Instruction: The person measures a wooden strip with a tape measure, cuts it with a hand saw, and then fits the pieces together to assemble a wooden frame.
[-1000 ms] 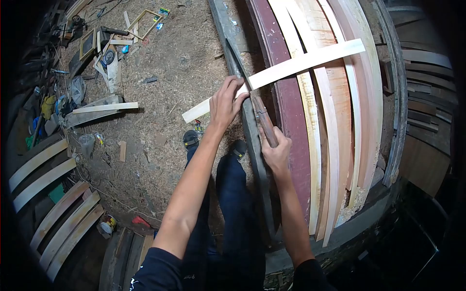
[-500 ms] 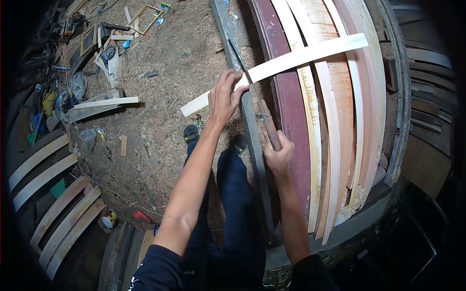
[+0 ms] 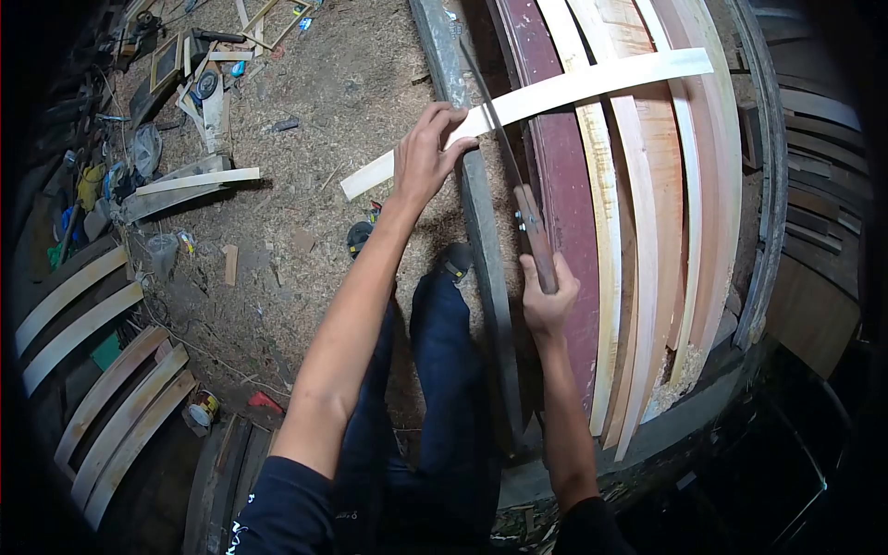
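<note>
My left hand (image 3: 427, 153) grips a long, slightly curved pale wooden strip (image 3: 601, 81), its thumb close to the grey beam (image 3: 486, 217) beneath. In my right hand (image 3: 552, 296) is a handsaw (image 3: 539, 242) with a brown wooden handle, small bolts and a narrow dark blade. The blade slants up and left across the strip, just right of my left fingers. A thin dark line shows on the strip beside the blade. To the right, the strip lies over a dark red board (image 3: 569, 185) and several curved planks.
Curved boards (image 3: 69, 338) are stacked at the lower left. Wood scraps and frames (image 3: 208, 92) lie on the sawdust-covered floor (image 3: 314, 111) at the upper left. More cut planks (image 3: 823, 166) stand at the far right. My feet are beside the beam.
The saw and my right hand have shifted right, so the blade crosses the strip farther from my left fingers. My left hand keeps its hold on the strip. The view has shifted slightly.
</note>
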The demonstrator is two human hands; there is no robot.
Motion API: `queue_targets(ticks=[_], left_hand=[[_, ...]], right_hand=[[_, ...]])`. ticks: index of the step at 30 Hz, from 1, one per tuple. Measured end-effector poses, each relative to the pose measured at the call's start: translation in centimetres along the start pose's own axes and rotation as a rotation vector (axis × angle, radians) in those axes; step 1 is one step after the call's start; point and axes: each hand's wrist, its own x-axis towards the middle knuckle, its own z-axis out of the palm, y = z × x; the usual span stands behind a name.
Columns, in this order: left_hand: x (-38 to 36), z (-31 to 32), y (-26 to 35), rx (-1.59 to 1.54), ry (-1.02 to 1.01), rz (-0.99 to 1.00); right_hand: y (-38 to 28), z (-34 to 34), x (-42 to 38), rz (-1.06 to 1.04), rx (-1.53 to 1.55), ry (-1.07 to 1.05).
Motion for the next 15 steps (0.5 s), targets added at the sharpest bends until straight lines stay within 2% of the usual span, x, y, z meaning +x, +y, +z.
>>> queue_targets(ticks=[2,5,15], left_hand=[[0.0,-0.2,0.5,0.010,-0.016,-0.051],[0.0,0.0,0.1,-0.007,0.039,0.038],[-0.1,-0.2,0.2,-0.012,0.059,0.032]], right_hand=[[-0.8,1.0,1.1,0.010,0.020,0.054],[-1.5,1.9,2.4,0.037,-0.036,0.014],[-2.9,4.6,3.8,0.022,-0.107,0.004]])
